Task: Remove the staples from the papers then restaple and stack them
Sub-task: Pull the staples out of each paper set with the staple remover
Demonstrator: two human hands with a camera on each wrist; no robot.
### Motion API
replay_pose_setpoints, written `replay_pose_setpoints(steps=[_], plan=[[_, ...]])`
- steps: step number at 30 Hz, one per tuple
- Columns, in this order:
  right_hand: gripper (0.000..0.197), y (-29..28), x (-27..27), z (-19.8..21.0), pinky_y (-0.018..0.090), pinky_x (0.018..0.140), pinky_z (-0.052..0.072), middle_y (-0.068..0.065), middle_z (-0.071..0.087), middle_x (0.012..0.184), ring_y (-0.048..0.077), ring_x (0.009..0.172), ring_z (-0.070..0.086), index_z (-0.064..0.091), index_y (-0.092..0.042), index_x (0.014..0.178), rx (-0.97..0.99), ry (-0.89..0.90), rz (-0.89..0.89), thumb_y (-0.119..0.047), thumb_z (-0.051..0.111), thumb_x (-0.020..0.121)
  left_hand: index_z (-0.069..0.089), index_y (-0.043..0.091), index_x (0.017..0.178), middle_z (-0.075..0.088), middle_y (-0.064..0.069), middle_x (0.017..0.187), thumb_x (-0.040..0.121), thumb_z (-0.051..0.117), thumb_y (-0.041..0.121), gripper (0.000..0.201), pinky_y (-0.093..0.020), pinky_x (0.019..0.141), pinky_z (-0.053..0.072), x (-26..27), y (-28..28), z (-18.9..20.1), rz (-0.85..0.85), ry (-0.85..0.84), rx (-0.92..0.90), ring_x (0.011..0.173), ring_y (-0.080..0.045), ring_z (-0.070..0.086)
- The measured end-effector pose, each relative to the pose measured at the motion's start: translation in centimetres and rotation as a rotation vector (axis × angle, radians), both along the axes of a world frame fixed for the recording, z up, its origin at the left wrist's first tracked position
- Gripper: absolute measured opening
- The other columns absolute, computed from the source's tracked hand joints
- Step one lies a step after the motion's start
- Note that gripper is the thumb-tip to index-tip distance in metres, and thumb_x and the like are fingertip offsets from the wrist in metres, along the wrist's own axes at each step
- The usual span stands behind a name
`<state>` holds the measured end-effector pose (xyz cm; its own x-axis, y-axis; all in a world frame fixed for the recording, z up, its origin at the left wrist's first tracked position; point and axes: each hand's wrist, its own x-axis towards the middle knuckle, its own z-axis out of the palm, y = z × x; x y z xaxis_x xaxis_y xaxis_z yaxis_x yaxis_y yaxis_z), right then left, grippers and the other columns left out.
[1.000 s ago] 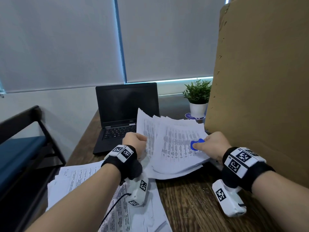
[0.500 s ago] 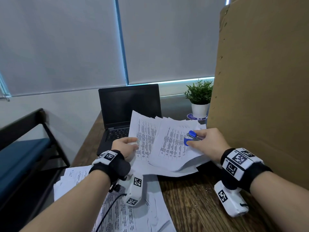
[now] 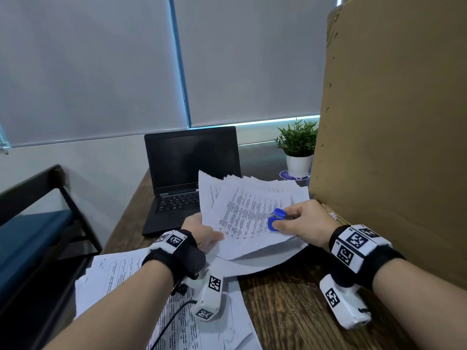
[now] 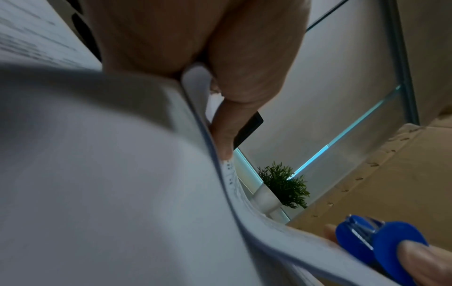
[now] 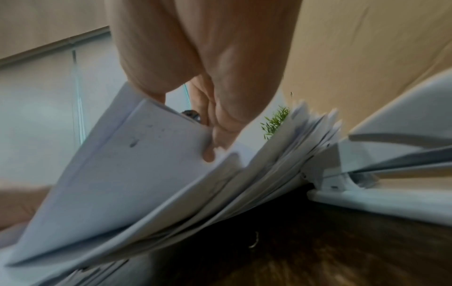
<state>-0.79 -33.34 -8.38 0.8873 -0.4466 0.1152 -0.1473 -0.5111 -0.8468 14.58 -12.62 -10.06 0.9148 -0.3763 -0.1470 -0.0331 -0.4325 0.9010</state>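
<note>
1. I see my left hand (image 3: 202,232) gripping the near-left edge of a fanned sheaf of printed papers (image 3: 242,218), thumb on top and fingers (image 4: 222,133) curled underneath.
2. My right hand (image 3: 307,224) pinches a blue staple remover (image 3: 276,219) between thumb and fingers; the tool sits against the top sheet, near the sheaf's right side.
3. The sheaf is tilted, its near-left edge raised, with its far edge spread toward the cardboard panel (image 3: 394,137).
4. A second pile of printed sheets (image 3: 121,279) lies flat on the wooden desk (image 3: 283,304), below my left wrist.
5. Behind the sheaf stand an open black laptop (image 3: 188,162) and a small potted plant (image 3: 298,147).
6. The right wrist view shows a loose staple (image 5: 254,241) on the desk, under the papers.
</note>
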Motion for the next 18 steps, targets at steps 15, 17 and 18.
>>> replay_pose_setpoints(steps=[15,17,18], plan=[[0.043,0.3,-0.7,0.6,0.029,0.056,0.030,0.000,0.040,0.058,0.022,0.062,0.043,0.041,-0.017,0.060,-0.634,0.541,0.010,-0.041,0.072,0.078,0.058,0.007,0.112,0.068,-0.010,0.107,0.081,0.072,-0.001,0.035,-0.043,0.100,0.047,5.3,4.8,2.9,0.445,-0.176,-0.346,0.098,-0.025,0.063],[0.046,0.6,-0.8,1.0,0.029,0.054,0.025,-0.001,0.034,0.056,0.021,0.060,0.038,0.036,-0.017,0.058,-0.671,0.562,0.045,-0.040,0.071,0.079,0.057,0.007,0.111,0.065,-0.010,0.102,0.081,0.071,-0.003,0.035,-0.044,0.098,0.048,5.2,5.0,3.1,0.477,-0.210,-0.331,0.094,-0.024,0.061],[0.047,0.6,-0.8,1.1,0.029,0.053,0.024,-0.001,0.033,0.056,0.020,0.058,0.036,0.035,-0.017,0.058,-0.683,0.575,0.060,-0.039,0.071,0.079,0.057,0.008,0.110,0.066,-0.011,0.103,0.080,0.071,-0.005,0.035,-0.044,0.097,0.049,5.2,5.2,3.2,0.472,-0.222,-0.325,0.093,-0.025,0.061]])
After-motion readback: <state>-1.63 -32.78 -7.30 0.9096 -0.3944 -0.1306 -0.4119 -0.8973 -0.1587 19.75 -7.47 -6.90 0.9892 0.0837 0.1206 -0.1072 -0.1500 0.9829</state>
